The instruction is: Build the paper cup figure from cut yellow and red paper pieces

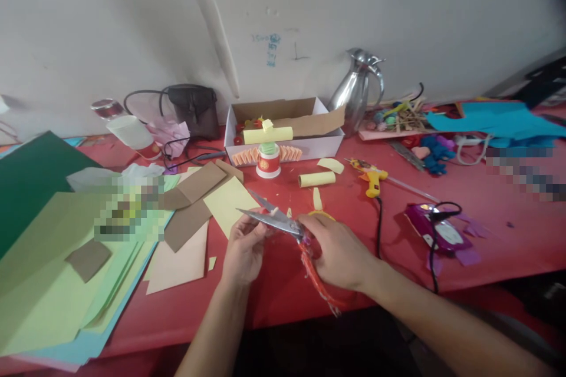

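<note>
My right hand (333, 250) is closed round the scissors (283, 222) near their pivot, the red handles hanging below it. The blades are parted and point left, over my left hand (245, 247). The fingers of my left hand are curled together by the blades; what they hold, if anything, is too small to tell. Beyond the hands stands a red and white paper cup (268, 164) with orange pleated paper strips on both sides and a yellow paper roll (269, 134) on top. Another yellow roll (317, 179) lies to its right.
Coloured paper sheets (44, 271) and brown card pieces (190, 224) cover the left. A white box (283, 147) and a metal jug (358, 88) stand behind. At right lie a yellow glue gun (374, 181) with its cord and a purple packet (435, 228).
</note>
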Demonstrator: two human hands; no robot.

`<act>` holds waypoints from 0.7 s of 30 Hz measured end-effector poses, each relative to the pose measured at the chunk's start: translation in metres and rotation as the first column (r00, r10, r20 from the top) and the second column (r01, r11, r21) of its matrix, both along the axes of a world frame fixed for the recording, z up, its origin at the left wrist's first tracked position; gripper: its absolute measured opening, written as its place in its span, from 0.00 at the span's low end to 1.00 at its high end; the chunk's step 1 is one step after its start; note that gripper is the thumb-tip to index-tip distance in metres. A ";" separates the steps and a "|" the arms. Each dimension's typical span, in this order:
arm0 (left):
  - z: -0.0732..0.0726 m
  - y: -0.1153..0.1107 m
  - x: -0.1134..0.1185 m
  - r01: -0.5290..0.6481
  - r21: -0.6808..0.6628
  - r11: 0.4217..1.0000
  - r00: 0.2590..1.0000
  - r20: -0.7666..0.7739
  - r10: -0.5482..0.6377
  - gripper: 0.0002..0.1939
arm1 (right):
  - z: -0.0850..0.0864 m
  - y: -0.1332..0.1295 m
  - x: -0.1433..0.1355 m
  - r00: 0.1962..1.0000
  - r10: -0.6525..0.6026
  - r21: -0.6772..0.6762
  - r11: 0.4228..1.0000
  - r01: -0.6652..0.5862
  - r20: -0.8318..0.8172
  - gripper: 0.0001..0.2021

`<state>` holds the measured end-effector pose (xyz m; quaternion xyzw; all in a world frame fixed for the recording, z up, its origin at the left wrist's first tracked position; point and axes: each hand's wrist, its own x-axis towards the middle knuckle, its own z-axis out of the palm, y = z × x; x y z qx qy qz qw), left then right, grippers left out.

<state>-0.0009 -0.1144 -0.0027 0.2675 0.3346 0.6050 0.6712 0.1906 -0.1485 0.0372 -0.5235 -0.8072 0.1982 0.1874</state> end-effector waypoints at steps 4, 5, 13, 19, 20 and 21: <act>0.000 0.000 -0.002 0.011 -0.032 0.999 1.000 -0.019 -0.012 0.17 | 0.009 -0.003 -0.002 0.999 -0.014 0.043 0.999 0.012 0.051 0.18; 0.000 0.000 -0.002 0.017 -0.036 0.999 1.000 -0.025 -0.018 0.18 | 0.009 -0.003 -0.002 0.998 -0.013 0.046 0.999 0.010 0.056 0.17; -0.005 0.001 -0.001 0.057 0.021 0.998 0.998 -0.018 -0.057 0.14 | -0.005 0.004 0.004 0.989 0.017 0.036 0.999 -0.022 0.148 0.22; -0.003 0.001 -0.001 0.035 -0.002 0.999 0.999 -0.017 -0.035 0.13 | 0.000 0.007 0.007 0.992 0.052 -0.016 0.999 -0.050 0.112 0.18; -0.002 0.001 -0.001 0.032 -0.005 0.999 0.999 -0.018 -0.032 0.13 | 0.002 0.007 0.006 0.994 0.052 -0.032 0.998 -0.049 0.097 0.16; -0.001 0.001 -0.002 0.030 -0.010 0.999 0.999 -0.020 -0.030 0.13 | 0.005 0.006 0.006 0.995 0.051 -0.045 0.998 -0.047 0.088 0.14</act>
